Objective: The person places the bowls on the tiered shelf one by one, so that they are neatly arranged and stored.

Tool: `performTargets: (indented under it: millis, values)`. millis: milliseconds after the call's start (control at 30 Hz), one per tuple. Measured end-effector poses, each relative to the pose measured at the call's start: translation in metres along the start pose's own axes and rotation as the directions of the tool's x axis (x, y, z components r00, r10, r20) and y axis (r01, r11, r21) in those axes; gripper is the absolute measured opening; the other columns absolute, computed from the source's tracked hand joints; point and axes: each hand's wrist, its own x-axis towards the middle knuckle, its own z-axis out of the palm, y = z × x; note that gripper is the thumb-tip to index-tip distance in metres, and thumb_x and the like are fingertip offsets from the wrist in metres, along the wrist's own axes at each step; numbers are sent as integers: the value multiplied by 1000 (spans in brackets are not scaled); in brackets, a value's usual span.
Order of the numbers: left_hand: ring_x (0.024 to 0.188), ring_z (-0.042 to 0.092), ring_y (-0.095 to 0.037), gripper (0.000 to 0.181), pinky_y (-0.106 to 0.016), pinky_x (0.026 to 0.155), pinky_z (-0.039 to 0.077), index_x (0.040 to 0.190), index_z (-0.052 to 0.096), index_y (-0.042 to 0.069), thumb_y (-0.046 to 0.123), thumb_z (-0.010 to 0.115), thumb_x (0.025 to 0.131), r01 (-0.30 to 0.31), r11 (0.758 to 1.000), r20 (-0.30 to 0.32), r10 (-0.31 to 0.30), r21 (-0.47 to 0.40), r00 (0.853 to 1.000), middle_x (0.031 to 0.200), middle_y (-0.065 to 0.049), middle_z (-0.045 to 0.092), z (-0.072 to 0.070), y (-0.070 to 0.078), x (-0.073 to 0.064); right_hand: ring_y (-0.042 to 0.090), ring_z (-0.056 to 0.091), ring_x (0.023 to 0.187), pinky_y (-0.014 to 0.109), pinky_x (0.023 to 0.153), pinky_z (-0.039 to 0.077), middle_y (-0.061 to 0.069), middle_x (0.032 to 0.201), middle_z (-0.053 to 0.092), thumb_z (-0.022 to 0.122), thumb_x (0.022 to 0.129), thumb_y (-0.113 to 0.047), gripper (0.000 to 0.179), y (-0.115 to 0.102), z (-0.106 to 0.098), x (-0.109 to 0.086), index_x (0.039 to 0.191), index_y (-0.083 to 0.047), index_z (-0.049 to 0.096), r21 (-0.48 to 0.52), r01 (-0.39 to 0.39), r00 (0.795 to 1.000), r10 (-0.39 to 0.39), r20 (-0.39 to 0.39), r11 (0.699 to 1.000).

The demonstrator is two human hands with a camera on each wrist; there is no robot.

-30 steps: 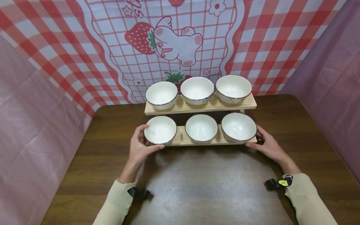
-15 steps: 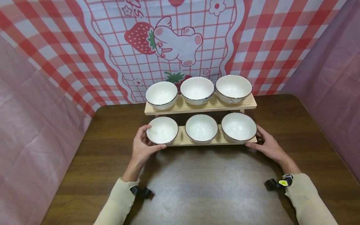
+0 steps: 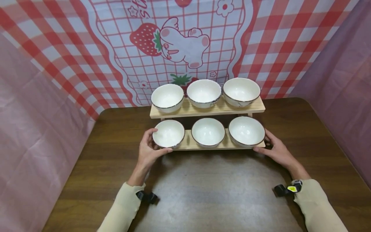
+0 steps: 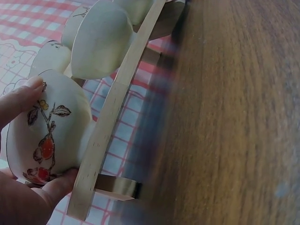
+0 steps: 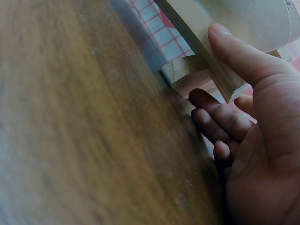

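On a two-tier wooden rack stand white bowls with dark rims, three on each tier. My left hand holds the front-left bowl, fingers at its far left side and thumb low at the front. The left wrist view shows red fruit and leaves painted on this bowl. At the other end, my right hand grips the lower plank's end, beside the front-right bowl. Its thumb lies by the plank's front edge and the bowl's base. Several other fingers curl beside and below the plank.
The front-middle bowl sits between the held one and the right one. Behind, the upper plank bears three more bowls. A red checked cloth hangs behind the brown wooden table, with pink cloth at the sides.
My left hand and the front-left bowl have shifted slightly right along the lower plank. The right hand has kept its place, and the other bowls stand as before.
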Motion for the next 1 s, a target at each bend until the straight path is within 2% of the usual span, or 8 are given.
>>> performTargets:
  millis: [200, 500, 733, 867, 1000]
  values:
    - [110, 59, -15, 86, -15, 92, 52, 135, 42, 0, -19, 82, 61, -12, 1000, 5, 12, 24, 1000, 141, -22, 55, 4, -2, 1, -21, 43, 103, 5, 82, 35, 30, 146, 49, 75, 90, -20, 89, 0, -1, 0, 159, -7, 21, 5, 10, 1000, -10, -9, 1000]
    - [117, 56, -27, 88, -14, 90, 51, 138, 40, 3, -15, 83, 63, -5, 999, 25, 4, 46, 1000, 143, -20, 54, 5, -4, 2, -22, 44, 102, 4, 82, 35, 31, 145, 50, 75, 90, -18, 87, 2, -1, 0, 158, -5, 22, 12, 21, 1000, -21, -14, 1000]
    - [118, 55, -26, 96, -16, 89, 50, 146, 35, 5, -12, 84, 65, -60, 996, 74, 56, 59, 996, 147, -19, 50, 4, -5, 3, -19, 46, 102, 5, 82, 36, 30, 143, 51, 75, 90, -18, 87, 3, 0, 1, 158, -5, 24, 11, 28, 999, -27, -19, 1000]
    - [128, 50, -29, 104, -15, 93, 48, 150, 26, 4, -16, 83, 65, -53, 998, 110, 49, 27, 993, 153, -21, 43, -3, -1, 3, -20, 45, 102, 4, 83, 36, 29, 145, 51, 75, 90, -19, 87, 4, 1, 1, 158, -5, 23, 17, 18, 1000, -18, -8, 1000]
    - [137, 44, -34, 97, -22, 100, 48, 152, 23, 4, -13, 77, 73, -27, 998, 77, 22, 58, 997, 158, -20, 35, -19, 7, 4, -21, 44, 104, 3, 83, 36, 29, 147, 49, 75, 90, -20, 89, 4, 3, 1, 159, -6, 20, 33, 5, 1000, -6, 5, 999]
